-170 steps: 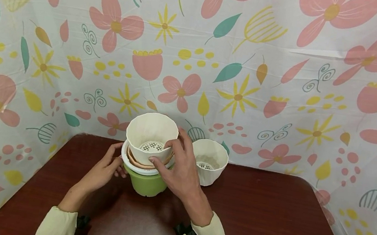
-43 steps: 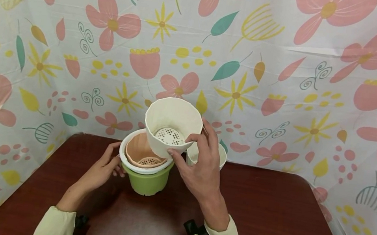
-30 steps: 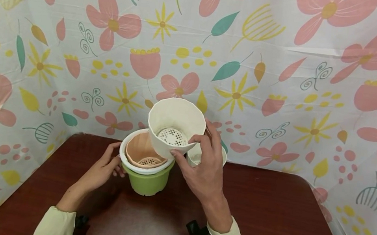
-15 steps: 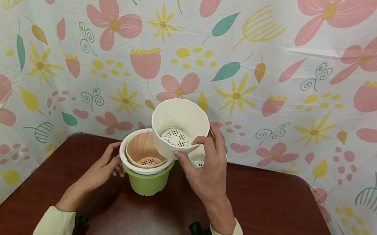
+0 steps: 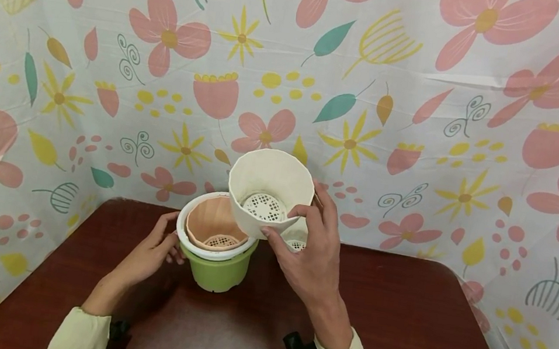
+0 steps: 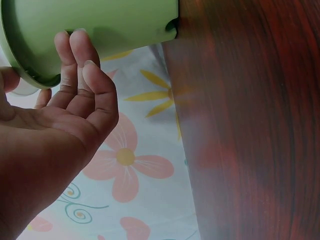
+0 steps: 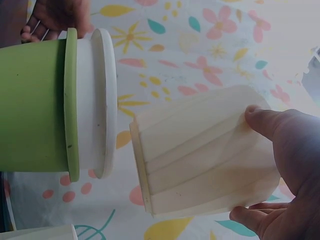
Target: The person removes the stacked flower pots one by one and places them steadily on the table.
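Observation:
My right hand (image 5: 313, 255) pinches the near right side of a cream faceted flowerpot (image 5: 273, 182), thumb outside the wall. This pot is tilted, showing its perforated base, and hangs above and right of a nested stack. The stack has a green flowerpot (image 5: 217, 272) at the bottom, a white-rimmed pot (image 5: 182, 230) in it, and a peach pot (image 5: 209, 221) innermost. At the stack's left, my left hand (image 5: 149, 252) holds the rim area, with curled fingertips against the green pot's side in the left wrist view. In the right wrist view the cream pot's wall (image 7: 200, 155) shows slanting facets.
Another cream pot (image 5: 298, 237) stands behind the held pot and right hand, mostly hidden. All stands toward the back of a dark reddish-brown table (image 5: 408, 327). A flower-printed cloth (image 5: 405, 67) rises along its back and sides.
My right hand has lifted the cream pot out of the peach pot, then drifted it slowly right, covering more of the cream pot behind. The left hand has stayed at the stack.

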`<move>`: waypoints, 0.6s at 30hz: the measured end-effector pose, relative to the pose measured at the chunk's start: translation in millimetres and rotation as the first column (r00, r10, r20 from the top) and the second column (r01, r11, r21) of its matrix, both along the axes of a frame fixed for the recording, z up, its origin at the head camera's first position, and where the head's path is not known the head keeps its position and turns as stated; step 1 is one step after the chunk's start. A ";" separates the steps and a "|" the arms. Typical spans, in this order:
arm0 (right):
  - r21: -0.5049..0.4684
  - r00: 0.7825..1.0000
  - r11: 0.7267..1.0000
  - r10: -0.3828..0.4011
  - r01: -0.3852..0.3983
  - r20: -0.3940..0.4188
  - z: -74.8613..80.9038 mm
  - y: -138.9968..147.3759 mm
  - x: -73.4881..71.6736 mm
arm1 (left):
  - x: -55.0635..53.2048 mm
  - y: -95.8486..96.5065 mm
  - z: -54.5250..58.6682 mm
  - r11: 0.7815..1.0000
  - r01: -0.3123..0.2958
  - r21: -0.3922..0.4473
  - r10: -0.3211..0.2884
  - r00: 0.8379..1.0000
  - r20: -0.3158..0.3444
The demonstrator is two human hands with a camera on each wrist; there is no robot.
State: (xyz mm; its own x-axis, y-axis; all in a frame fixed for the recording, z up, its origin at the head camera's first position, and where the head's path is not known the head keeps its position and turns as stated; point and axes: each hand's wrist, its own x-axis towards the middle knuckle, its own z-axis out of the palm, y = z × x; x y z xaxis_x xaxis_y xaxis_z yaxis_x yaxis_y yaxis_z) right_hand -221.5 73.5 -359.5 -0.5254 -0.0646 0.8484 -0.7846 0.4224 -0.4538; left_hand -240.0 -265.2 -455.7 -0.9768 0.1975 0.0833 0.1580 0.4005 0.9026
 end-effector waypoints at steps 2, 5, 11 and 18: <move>0.004 1.000 1.000 -0.006 0.006 -0.002 0.3 0.8 0.6 | 0.3 0.6 -0.2 1.000 0.000 0.001 0.000 1.000 0.001; 0.005 1.000 1.000 -0.010 0.010 -0.005 0.7 2.2 1.5 | 0.3 1.3 0.0 1.000 0.000 0.001 0.000 1.000 0.002; 0.019 1.000 1.000 -0.017 0.017 -0.007 0.2 5.5 2.6 | -0.2 1.8 1.0 1.000 -0.003 -0.011 0.003 1.000 0.002; 0.024 0.999 0.999 -0.034 0.034 -0.004 -0.6 9.6 3.7 | 0.1 1.9 1.9 1.000 -0.016 -0.027 0.016 1.000 -0.005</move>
State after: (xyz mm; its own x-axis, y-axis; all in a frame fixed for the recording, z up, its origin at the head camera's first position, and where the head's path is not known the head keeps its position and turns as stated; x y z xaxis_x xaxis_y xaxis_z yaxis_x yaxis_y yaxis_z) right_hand -217.8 83.2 -360.1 -0.5242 -0.0670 0.8489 -0.7716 0.4592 -0.4402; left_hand -239.9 -263.3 -453.8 -0.9794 0.1841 0.0833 0.1561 0.4272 0.8906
